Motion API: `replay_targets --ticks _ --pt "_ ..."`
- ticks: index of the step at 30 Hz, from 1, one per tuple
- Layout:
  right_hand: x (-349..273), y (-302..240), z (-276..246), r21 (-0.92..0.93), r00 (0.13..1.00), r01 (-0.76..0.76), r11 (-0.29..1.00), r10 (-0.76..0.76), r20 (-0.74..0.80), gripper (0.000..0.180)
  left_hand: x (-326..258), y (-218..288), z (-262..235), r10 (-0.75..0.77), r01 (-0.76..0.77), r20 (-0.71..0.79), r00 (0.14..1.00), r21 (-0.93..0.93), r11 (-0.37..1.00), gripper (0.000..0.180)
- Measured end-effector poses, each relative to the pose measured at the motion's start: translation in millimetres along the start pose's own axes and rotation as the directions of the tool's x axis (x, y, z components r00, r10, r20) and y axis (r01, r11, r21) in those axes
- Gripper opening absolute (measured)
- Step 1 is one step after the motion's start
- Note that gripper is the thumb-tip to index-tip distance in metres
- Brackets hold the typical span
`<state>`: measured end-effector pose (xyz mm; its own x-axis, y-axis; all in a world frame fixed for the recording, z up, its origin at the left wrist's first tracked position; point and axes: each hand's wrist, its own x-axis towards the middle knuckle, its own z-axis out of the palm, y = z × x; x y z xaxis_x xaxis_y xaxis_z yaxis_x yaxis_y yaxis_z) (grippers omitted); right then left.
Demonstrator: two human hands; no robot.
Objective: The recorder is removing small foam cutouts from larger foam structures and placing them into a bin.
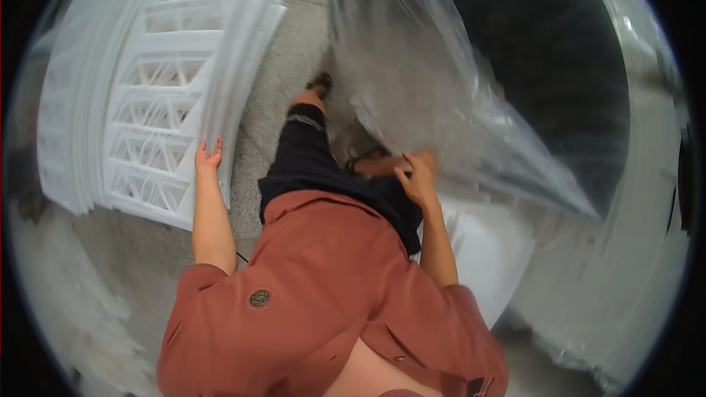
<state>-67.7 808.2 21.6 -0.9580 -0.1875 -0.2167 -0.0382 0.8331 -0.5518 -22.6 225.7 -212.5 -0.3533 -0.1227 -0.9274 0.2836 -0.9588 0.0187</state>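
My left hand is beside a tall stack of white sheets with cut-out lattice openings. Its short-looking fingers are apart and slightly bent, with nothing visible in them; whether they touch the stack's edge I cannot tell. My right hand is held in front of my right leg, fingers loosely spread and holding nothing that I can see. Just beyond it hangs a clear plastic film, partly over a large dark panel.
White flat sheets lie by my right forearm. Pale, film-wrapped material fills the far right, and more pale stacked material is at the lower left. Grey speckled floor runs between the stack and the film.
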Motion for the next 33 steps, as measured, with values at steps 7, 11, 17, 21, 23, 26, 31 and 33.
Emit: replay_targets --ticks 7,11,17,21,23,26,31,33 --pt "-55.5 -11.1 2.3 0.125 0.993 -0.108 0.986 0.114 -0.041 0.039 -76.3 -65.7 11.4 0.085 -0.161 0.151 0.985 0.618 0.769 0.033" --pt "-74.9 -1.3 3.9 0.14 0.966 -0.102 0.985 0.132 -0.224 0.033 -100.4 -80.2 50.1 0.185 -0.355 0.31 0.933 0.694 0.626 0.029" --pt "-89.1 -2.3 6.3 0.225 0.836 -0.18 0.958 0.269 -0.478 0.028 -151.3 -133.5 119.1 0.088 -0.574 0.575 0.813 0.768 0.286 0.04" --pt "-97.6 -3.0 -6.0 0.254 0.725 -0.234 0.939 0.342 -0.597 0.03 -180.9 -200.8 131.6 -0.033 -0.658 0.659 0.751 0.752 0.053 0.038" --pt "-100.5 4.4 -9.6 0.236 0.711 -0.254 0.938 0.347 -0.612 0.031 -185.1 -234.5 143.5 -0.148 -0.744 0.73 0.667 0.664 -0.077 0.035" --pt "-112.9 12.4 -15.3 0.208 0.673 -0.299 0.932 0.36 -0.646 0.031 -208.0 -301.9 191.8 -0.407 -0.914 0.859 0.31 0.151 -0.377 0.039" --pt "-135.4 14.5 -17.1 0.113 0.641 -0.408 0.906 0.372 -0.671 0.045 -264.3 -395.1 290.8 -0.671 -0.663 0.692 -0.265 -0.636 -0.394 0.059" --pt "-152.3 14.7 -22.6 0.004 0.622 -0.537 0.844 0.398 -0.674 0.057 -267.1 -413.3 321.2 -0.716 -0.529 0.624 -0.315 -0.741 -0.413 0.07"
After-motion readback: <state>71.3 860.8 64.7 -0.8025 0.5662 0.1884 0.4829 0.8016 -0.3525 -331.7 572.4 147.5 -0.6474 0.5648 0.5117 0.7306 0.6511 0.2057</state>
